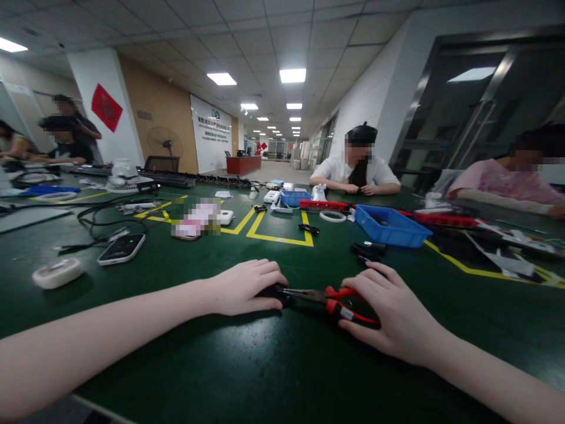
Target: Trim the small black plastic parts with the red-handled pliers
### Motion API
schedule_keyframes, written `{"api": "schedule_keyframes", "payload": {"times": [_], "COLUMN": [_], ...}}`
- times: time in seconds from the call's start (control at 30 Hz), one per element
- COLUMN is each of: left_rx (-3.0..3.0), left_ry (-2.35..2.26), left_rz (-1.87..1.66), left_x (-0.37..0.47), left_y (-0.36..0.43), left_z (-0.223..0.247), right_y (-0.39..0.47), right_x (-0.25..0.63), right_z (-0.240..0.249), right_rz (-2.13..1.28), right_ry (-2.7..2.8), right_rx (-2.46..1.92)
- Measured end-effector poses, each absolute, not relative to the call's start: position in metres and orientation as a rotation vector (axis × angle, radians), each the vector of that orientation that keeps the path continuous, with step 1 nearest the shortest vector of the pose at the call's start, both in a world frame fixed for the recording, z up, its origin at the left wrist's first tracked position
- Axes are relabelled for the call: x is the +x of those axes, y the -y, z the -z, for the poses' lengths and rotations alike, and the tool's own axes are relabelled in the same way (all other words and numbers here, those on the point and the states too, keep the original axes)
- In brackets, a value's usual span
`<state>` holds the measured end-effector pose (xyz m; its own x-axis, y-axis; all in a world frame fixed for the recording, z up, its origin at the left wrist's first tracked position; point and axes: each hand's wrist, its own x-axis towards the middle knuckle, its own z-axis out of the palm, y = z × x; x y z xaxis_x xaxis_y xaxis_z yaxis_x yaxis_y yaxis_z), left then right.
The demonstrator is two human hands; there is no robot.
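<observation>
My right hand [391, 309] is closed around the red and black handles of long-nose pliers [333, 300], which point left. At their tips is a small black part [286, 296], and my left hand [253, 288] grips that part against the green table, fingers bent over it. What kind of part it is, my fingers largely hide. Whether the jaws clamp it or only touch it, I cannot tell. Just beyond my right hand lie some black pieces [368, 251].
A blue bin [391, 225] stands behind my right hand. On the left are a white case [58, 273], a power bank [122, 249], a phone [194, 221] and loose black cables [95, 221]. A person [357, 168] sits across the table; another person [512, 176] is at the right.
</observation>
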<state>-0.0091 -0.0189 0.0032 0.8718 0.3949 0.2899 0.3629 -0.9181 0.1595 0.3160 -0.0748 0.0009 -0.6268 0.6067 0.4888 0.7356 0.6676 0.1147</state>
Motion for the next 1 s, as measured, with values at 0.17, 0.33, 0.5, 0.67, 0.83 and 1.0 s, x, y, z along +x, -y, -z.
{"api": "schedule_keyframes", "payload": {"times": [0.17,0.33,0.5,0.67,0.83,1.0], "left_rx": [2.884,2.852,2.843,2.905,2.924,2.946], "left_ry": [-0.619,-0.635,-0.637,-0.574,-0.562,-0.564], "left_rz": [-0.483,-0.500,-0.507,-0.507,-0.503,-0.461], "left_x": [-0.0098,-0.0101,-0.0107,-0.0109,-0.0110,-0.0113], "left_y": [0.0193,0.0210,0.0199,0.0162,0.0153,0.0154], "left_z": [-0.0031,-0.0032,-0.0027,-0.0009,-0.0005,-0.0020], "right_y": [0.0743,0.0760,0.0775,0.0760,0.0732,0.0742], "right_x": [0.3146,0.3144,0.3147,0.3156,0.3187,0.3169], "right_z": [-0.0028,-0.0039,-0.0037,-0.0029,-0.0018,-0.0027], "right_rz": [0.404,0.323,0.266,0.220,0.198,0.210], "right_ry": [2.484,2.513,2.505,2.478,2.501,2.492], "right_rx": [-1.050,-1.104,-1.151,-1.216,-1.211,-1.198]}}
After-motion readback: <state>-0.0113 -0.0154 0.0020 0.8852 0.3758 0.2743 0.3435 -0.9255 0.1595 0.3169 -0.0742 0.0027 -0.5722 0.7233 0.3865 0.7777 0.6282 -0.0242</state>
